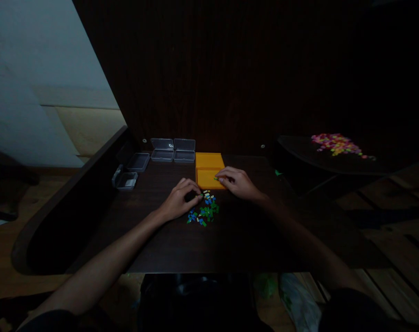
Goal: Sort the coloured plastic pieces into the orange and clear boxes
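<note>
Your left hand (pixel 179 199) pinches a small piece at the pile of small pieces (pixel 204 210) at frame centre, your right hand (pixel 237 181) curls over the orange tray (pixel 208 167) just above it, grip contents unclear; most pieces remain on the bench (pixel 230 240).

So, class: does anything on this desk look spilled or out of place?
Yes. Small bricks lie loose on the desk, not in the orange tray. One green piece sits apart by the right edge.
</note>
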A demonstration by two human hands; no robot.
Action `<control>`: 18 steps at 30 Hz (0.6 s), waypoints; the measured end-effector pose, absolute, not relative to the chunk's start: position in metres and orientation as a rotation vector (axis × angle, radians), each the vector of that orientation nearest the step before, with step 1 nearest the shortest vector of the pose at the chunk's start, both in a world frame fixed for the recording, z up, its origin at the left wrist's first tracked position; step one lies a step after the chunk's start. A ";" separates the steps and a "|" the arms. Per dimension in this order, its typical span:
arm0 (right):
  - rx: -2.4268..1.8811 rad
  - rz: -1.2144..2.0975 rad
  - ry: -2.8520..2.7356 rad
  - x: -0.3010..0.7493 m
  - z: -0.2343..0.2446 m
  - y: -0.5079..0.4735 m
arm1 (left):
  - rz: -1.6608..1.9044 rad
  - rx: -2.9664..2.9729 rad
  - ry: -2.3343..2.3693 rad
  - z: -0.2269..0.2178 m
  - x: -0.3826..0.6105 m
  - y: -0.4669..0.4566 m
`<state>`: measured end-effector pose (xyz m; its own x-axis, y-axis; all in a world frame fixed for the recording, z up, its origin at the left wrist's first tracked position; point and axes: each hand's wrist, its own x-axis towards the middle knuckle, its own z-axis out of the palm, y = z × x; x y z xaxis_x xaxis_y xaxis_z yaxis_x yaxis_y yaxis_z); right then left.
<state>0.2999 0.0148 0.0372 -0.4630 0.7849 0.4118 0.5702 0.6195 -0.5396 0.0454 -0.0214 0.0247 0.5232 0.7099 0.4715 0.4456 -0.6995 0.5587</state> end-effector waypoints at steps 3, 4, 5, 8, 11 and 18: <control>-1.099 0.710 -2.097 0.289 0.035 -0.007 | 1.109 2.385 0.940 0.024 0.046 -0.023; -1.107 0.826 -2.035 0.285 0.033 -0.014 | 1.143 2.381 0.928 0.024 0.047 -0.023; -1.105 0.940 -1.962 0.280 0.031 -0.019 | 1.173 2.378 0.914 0.023 0.048 -0.024; -1.076 1.155 -1.788 0.267 0.027 -0.028 | 1.251 2.370 0.870 0.023 0.051 -0.026; -1.054 1.185 -1.684 0.260 0.028 -0.030 | 1.282 2.357 0.864 0.023 0.054 -0.027; -1.056 1.109 -1.653 0.257 0.028 -0.028 | 1.258 2.350 0.867 0.026 0.056 -0.028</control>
